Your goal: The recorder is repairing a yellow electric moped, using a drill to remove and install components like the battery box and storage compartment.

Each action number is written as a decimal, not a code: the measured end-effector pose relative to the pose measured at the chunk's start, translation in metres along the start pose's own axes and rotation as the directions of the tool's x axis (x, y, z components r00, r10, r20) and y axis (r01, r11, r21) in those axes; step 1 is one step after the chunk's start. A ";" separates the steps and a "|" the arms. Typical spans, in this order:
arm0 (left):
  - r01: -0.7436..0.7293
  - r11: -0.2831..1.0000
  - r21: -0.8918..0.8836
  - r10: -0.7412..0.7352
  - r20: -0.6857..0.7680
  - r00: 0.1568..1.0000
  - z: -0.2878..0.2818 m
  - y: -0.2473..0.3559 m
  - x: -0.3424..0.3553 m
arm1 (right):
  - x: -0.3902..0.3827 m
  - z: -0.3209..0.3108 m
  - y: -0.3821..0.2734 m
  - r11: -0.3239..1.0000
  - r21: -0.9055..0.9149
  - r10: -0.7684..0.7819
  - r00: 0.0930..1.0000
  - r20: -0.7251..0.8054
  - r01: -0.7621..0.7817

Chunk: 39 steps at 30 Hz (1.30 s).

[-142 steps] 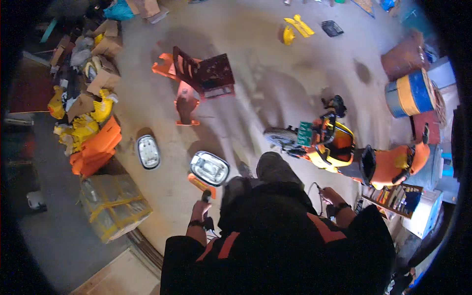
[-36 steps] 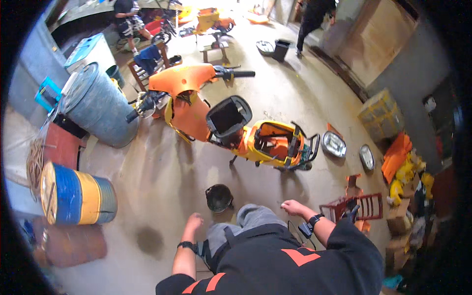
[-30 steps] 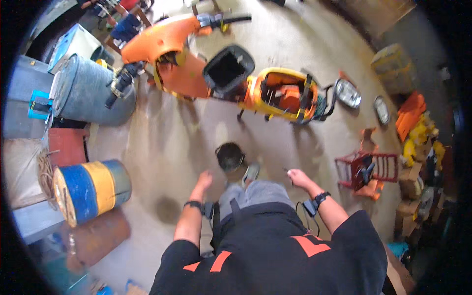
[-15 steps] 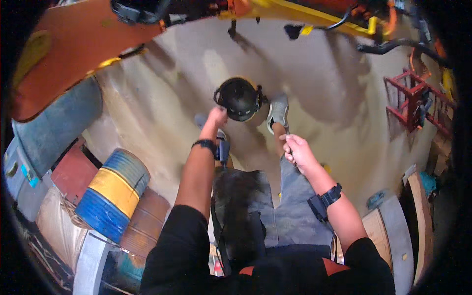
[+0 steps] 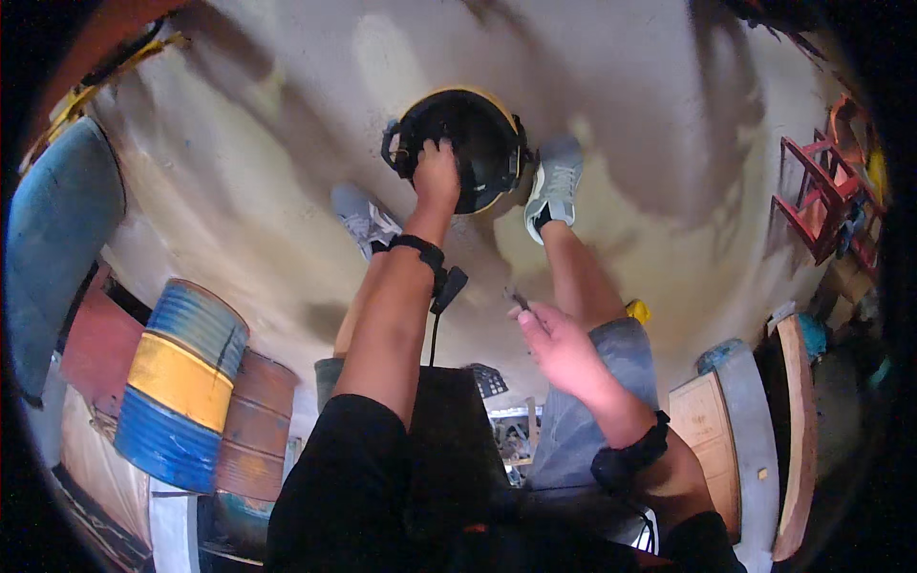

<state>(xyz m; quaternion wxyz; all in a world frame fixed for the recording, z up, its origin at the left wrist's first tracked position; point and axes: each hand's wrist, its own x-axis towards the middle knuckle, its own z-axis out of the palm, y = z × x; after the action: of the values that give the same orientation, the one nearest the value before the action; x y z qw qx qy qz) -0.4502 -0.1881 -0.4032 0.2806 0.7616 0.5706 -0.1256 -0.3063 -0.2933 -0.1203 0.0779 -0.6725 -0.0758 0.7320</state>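
A round black tub with a yellow rim and side handles stands on the floor between my feet. My left hand reaches over its near edge, fingers apart against the dark inside; what they touch there is hard to see. Closer to my body, over my right thigh, my right hand is closed on a thin dark tool. The tool's tip points up and left; its exact kind is too small and blurred to make out.
A blue and yellow drum and a rusty drum lie at the left, below a large blue barrel. My right shoe is just beside the tub. A red metal frame stands far right, wooden boards lower right.
My left hand has moved from beside the tub to over its inside. My right hand has shifted lower and leftward with the thin tool. My view has tipped downward, and the tub looks larger.
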 end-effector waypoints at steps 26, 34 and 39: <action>-0.032 0.995 -0.095 0.034 0.026 0.999 0.057 -0.022 -0.012 | 0.003 -0.023 -0.027 0.990 0.119 0.077 0.996 -0.053 -0.071; 0.101 0.946 -0.308 -0.091 0.045 0.995 0.043 -0.011 0.004 | 0.003 -0.015 -0.001 0.998 -0.033 0.052 0.998 -0.028 -0.052; 0.062 0.998 -0.014 -0.061 0.036 0.997 0.054 0.007 0.011 | 0.002 -0.028 -0.019 0.979 0.069 0.194 0.981 -0.027 -0.191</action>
<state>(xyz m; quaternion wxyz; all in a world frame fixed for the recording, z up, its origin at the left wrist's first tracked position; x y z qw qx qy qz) -0.4331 -0.2116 -0.4506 0.2927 0.7391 0.5895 -0.1432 -0.2779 -0.2742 -0.1201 0.0301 -0.6860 0.0152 0.7268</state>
